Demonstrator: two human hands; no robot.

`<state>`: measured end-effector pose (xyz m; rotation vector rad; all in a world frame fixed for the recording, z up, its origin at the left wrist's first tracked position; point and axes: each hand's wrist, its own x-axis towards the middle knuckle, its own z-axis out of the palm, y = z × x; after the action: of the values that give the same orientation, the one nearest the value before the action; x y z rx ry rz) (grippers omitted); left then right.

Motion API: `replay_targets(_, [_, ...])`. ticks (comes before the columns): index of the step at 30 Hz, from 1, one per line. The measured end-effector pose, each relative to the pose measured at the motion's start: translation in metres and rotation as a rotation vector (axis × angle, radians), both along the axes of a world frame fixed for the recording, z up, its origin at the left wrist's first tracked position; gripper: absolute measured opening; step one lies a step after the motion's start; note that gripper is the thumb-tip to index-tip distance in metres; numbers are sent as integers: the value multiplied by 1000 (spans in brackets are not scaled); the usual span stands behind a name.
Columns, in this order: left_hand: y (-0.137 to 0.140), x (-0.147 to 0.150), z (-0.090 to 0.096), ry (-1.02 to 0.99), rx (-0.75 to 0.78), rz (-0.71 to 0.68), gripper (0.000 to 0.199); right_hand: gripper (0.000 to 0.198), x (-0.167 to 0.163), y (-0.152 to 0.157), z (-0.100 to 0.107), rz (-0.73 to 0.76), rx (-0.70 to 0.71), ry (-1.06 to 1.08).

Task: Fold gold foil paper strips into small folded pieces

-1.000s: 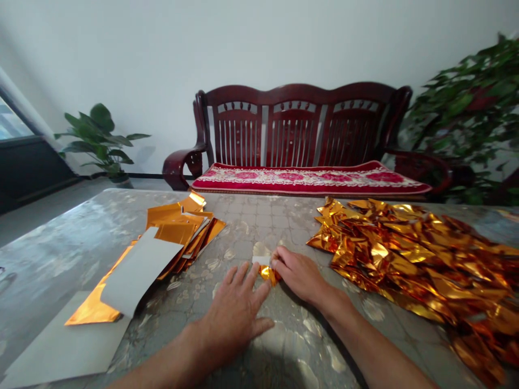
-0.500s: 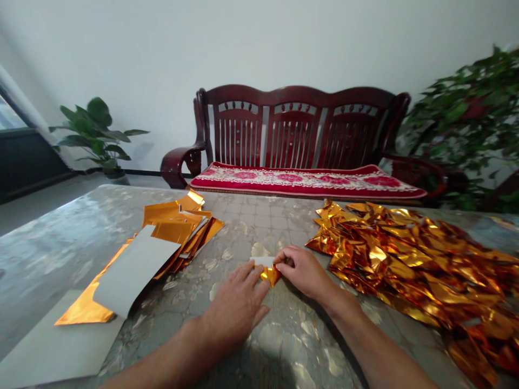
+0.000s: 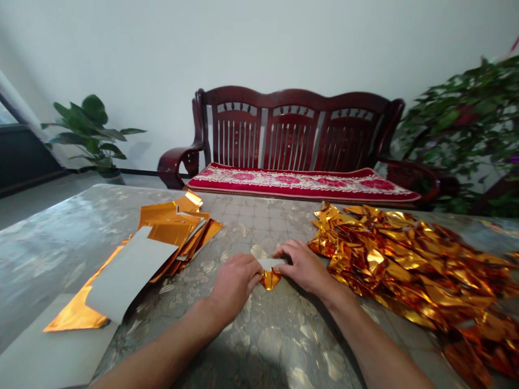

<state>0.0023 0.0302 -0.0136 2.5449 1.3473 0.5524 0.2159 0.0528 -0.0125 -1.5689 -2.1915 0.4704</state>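
A small piece of gold foil paper (image 3: 270, 279), partly folded, lies between my hands at the middle of the table. Its pale grey back shows along the far edge, and its gold side narrows to a point toward me. My left hand (image 3: 236, 278) pinches the left side between thumb and fingers. On the right side, my right hand (image 3: 300, 266) grips the far corner, thumb below and fingers curled over. Right of that hand spreads a large heap of folded gold foil pieces (image 3: 399, 259). Left of my hands lies a loose stack of flat gold foil sheets (image 3: 166, 231).
Grey-backed sheets (image 3: 132, 270) lie over and beside the stack on the left. The patterned table (image 3: 251, 216) reaches toward a dark red wooden bench (image 3: 290, 129) with a red floral cushion (image 3: 300, 181). Leafy plants (image 3: 95, 135) stand on both sides.
My left hand has gone from lying spread on the paper to pinching its left side. My right hand has shifted slightly, and more of the pale far strip shows now.
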Motion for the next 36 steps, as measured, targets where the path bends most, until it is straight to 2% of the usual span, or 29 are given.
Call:
replay_targets(2, [1, -1, -1, -35, -5, 43, 14, 21, 0, 0, 1, 6, 10, -39])
replay_targets(6, [5, -3, -2, -20, -46, 96, 40, 18, 0, -1, 5, 31, 3, -92])
replay_targets(12, [11, -2, -2, -66, -125, 129, 45, 15, -3, -3, 11, 43, -39, -102])
replay_targets(18, [10, -1, 1, -44, -167, 169, 31, 4, -3, -5, 12, 74, -18, -125])
replay_targets(23, [10, 0, 4, -62, -186, 197, 16, 3, -3, -4, 11, 105, -35, -122])
replay_targets(27, [14, 1, 0, -113, -172, 222, 11, 6, -3, -2, 8, 107, -51, -91])
replay_targets(31, [17, 0, -6, -154, -155, 203, 3, 7, -2, -3, 1, 142, 34, -65])
replay_targets(36, [15, -2, -9, -174, -51, 110, 4, 9, 0, -11, -6, 177, 187, -31])
